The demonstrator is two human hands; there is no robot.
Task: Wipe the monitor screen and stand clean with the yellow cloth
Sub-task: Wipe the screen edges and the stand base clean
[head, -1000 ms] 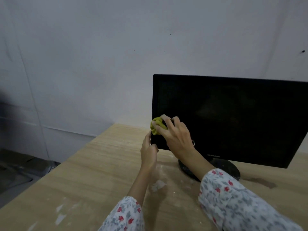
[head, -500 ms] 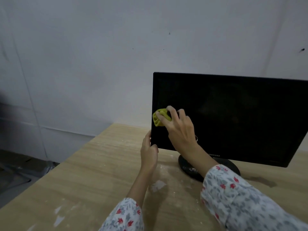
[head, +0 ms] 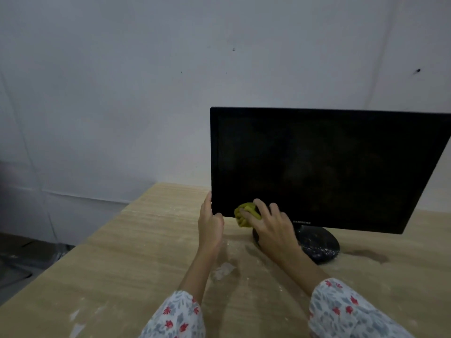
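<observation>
A black monitor (head: pixel 324 167) with a dark screen stands on a round black stand (head: pixel 319 245) speckled with white dust. My right hand (head: pixel 271 225) grips a bunched yellow cloth (head: pixel 245 213) against the screen's lower left edge. My left hand (head: pixel 210 220) holds the monitor's bottom left corner, thumb on the front and fingers behind the edge.
The monitor sits on a light wooden table (head: pixel 122 264) with white dust smears and a pale scrap (head: pixel 223 270) near my left wrist. A dark stain (head: pixel 371 254) lies right of the stand. The table's left edge drops to a dim floor. A grey wall stands behind.
My right hand with the cloth rose on the screen's left side, then slid down to the bottom edge. My left hand stayed at the corner.
</observation>
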